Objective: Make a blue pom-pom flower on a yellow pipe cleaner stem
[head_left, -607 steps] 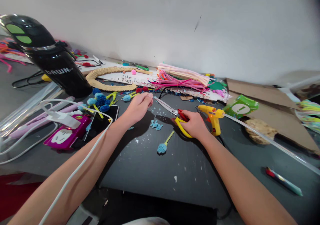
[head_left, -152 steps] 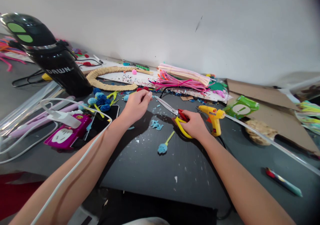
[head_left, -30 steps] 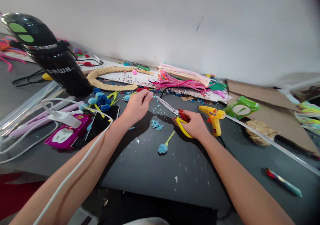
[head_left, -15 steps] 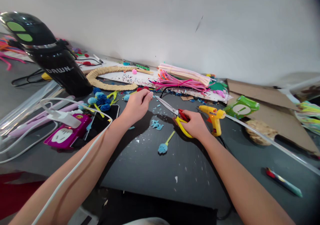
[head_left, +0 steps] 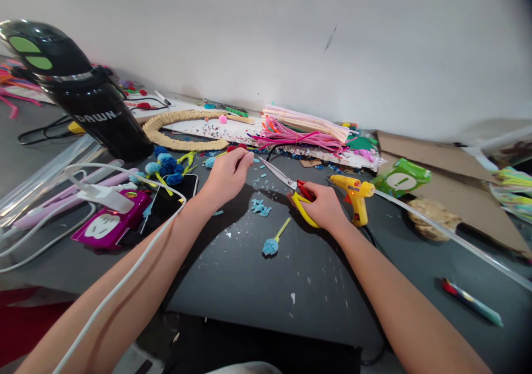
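In my right hand (head_left: 320, 205) is a pair of scissors (head_left: 280, 173), gripped by its red and yellow handles. The blades look almost closed, and their tips point at my left hand (head_left: 228, 174). My left hand is pinched, thumb against fingertips; whatever sits between them is too small to make out, though a light blue bit shows beside the fingertips. Below the blades lie cut light blue pieces (head_left: 261, 208) among tiny scraps. Closer to me rests a small blue flower (head_left: 270, 246) with a yellow-green stem, touched by neither hand.
A yellow glue gun (head_left: 353, 194) stands just right of my right hand. Behind are pink pipe cleaners (head_left: 299, 133) and a wrapped tan ring (head_left: 166, 124). Left are a black bottle (head_left: 103, 108), a purple power strip (head_left: 112, 224) and blue pom-poms (head_left: 168, 163). A white cable (head_left: 137, 257) crosses my left forearm.
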A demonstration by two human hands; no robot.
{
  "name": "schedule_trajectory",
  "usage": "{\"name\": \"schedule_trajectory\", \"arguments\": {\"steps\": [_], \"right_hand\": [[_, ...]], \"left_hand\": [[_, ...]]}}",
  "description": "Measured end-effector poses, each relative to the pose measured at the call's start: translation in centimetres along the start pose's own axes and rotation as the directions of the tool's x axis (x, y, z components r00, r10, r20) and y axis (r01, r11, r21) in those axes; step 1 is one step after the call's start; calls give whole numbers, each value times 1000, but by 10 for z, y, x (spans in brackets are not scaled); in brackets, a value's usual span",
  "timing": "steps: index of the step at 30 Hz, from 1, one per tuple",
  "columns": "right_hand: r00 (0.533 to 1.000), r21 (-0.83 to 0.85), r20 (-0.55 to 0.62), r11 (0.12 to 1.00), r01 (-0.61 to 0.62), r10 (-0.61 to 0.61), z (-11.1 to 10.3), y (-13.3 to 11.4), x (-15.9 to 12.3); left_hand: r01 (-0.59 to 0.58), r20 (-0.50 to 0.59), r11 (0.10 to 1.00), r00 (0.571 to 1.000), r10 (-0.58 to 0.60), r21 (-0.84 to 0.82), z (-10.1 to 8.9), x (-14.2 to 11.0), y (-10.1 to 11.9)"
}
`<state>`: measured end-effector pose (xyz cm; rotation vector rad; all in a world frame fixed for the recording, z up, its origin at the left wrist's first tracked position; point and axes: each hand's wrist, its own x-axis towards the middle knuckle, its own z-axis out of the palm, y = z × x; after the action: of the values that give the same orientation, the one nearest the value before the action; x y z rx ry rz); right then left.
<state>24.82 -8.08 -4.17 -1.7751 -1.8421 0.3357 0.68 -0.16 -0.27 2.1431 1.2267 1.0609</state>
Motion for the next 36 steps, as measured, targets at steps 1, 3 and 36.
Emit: {"name": "schedule_trajectory", "arguments": {"steps": [1, 3, 36], "right_hand": [[1000, 3, -5, 1000, -4, 4, 0, -1, 0], [1000, 12, -4, 1000, -10, 10, -1, -2, -1], [1000, 32, 25, 999, 10, -11, -1, -1, -2]], "left_hand": [[2, 0, 1000, 1000, -2, -1, 0, 0, 0], [5, -3, 1000, 1000, -5, 2, -1, -1, 1], [20, -3, 999, 1000, -20, 40, 0, 0, 0]]}}
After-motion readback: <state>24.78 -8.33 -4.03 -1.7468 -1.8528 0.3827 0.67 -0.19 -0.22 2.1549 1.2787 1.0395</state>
